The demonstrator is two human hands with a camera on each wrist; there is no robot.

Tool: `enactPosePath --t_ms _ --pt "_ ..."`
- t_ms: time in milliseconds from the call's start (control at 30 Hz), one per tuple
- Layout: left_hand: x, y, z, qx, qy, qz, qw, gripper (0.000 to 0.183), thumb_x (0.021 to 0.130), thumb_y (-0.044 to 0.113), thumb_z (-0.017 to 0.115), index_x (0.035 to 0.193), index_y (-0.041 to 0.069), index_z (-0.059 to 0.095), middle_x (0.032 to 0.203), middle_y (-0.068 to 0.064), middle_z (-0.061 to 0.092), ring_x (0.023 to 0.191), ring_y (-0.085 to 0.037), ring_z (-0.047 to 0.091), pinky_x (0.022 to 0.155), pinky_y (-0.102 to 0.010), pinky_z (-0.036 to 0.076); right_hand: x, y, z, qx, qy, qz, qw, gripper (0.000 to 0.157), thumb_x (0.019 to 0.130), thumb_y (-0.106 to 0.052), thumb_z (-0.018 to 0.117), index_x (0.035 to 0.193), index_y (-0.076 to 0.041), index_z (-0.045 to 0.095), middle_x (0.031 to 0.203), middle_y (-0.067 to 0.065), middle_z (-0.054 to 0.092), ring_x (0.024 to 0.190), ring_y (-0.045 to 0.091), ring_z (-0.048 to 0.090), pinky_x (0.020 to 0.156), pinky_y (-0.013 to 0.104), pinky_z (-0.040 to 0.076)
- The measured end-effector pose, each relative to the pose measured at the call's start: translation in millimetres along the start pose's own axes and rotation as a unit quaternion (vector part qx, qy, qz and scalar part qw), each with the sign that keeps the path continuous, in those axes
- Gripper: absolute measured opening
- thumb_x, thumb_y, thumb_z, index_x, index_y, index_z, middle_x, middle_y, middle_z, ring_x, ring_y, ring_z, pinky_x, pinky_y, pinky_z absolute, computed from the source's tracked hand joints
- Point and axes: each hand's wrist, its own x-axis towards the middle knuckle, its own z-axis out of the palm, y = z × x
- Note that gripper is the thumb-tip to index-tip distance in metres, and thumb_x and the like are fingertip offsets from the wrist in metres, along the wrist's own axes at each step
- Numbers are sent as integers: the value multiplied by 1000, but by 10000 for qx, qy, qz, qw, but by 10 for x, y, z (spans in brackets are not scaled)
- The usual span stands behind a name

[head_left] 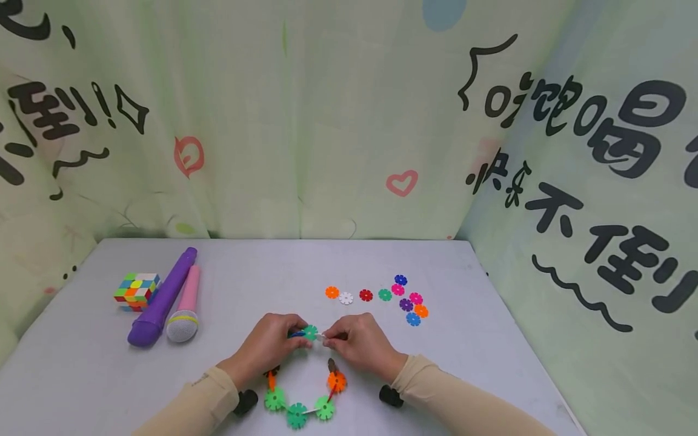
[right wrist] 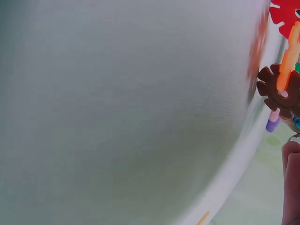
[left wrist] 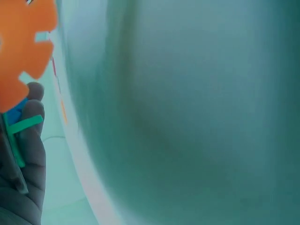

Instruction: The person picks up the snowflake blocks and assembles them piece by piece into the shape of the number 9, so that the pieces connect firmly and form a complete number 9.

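Head view: both hands meet over the table (head_left: 463,375), above an open arc of linked notched discs. Left hand (head_left: 272,339) pinches a blue disc (head_left: 296,334) between thumb and fingers; a green disc (head_left: 310,332) is joined to it, face to the camera. Right hand (head_left: 362,345) pinches a white disc (head_left: 321,336), seen edge-on, at the green one's right side. Whether white and green are slotted or only touching: cannot tell.

Arc lies just below the hands, a teal disc (head_left: 297,416) at its bottom. Right end: an orange disc (head_left: 337,381) with a brown disc (head_left: 332,365) edge-on. Left end runs up beside the left hand; its link to the held pieces is hidden.

Left wrist view adds an orange face up close, covering part of the grip. Right wrist view turns the brown disc face-on, an orange piece slotted into it; a red disc (right wrist: 283,18) also shows its face, though only an edge from above.

Head view only: loose discs (head_left: 366,295) beyond the right hand; a puzzle cube (head_left: 136,292) far left.
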Motion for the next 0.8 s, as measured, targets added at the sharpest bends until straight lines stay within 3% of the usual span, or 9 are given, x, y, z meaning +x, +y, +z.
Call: enactPosePath --t_ms 333,533,667,800 --pt "-5 -10 -7 -62 -26 -5 10000 21 79 19 85 94 8 74 81 7 71 71 -3 62 66 -23 51 55 -45 -1 -116 -157 -99 9998 10 81 -8 84 90 -5 79 80 -3 73 72 -2 64 65 12 50" --pt "-25 -35 -37 119 -238 -190 9995 23 79 25 86 94 13 72 75 13 63 67 -4 56 64 -25 49 51 -38 -49 -101 -764 148 9969 16 83 -12 83 97 -8 78 85 -6 72 77 -2 63 71 15 51" --pt "-41 -54 -50 185 -307 -275 9990 29 81 29 84 103 15 70 75 14 59 66 -6 53 64 -26 48 8 22 -144 -101 -1213 411 9917 24 84 -15 83 106 -9 76 92 -7 72 82 -1 64 75 19 53" --pt "-54 -72 -64 321 -261 -356 9985 35 83 31 82 113 18 70 75 15 57 66 -8 51 64 -27 46 -90 184 -337 -204 -1302 885 9873 26 85 -13 81 111 -10 75 97 -6 71 86 3 64 78 23 53"
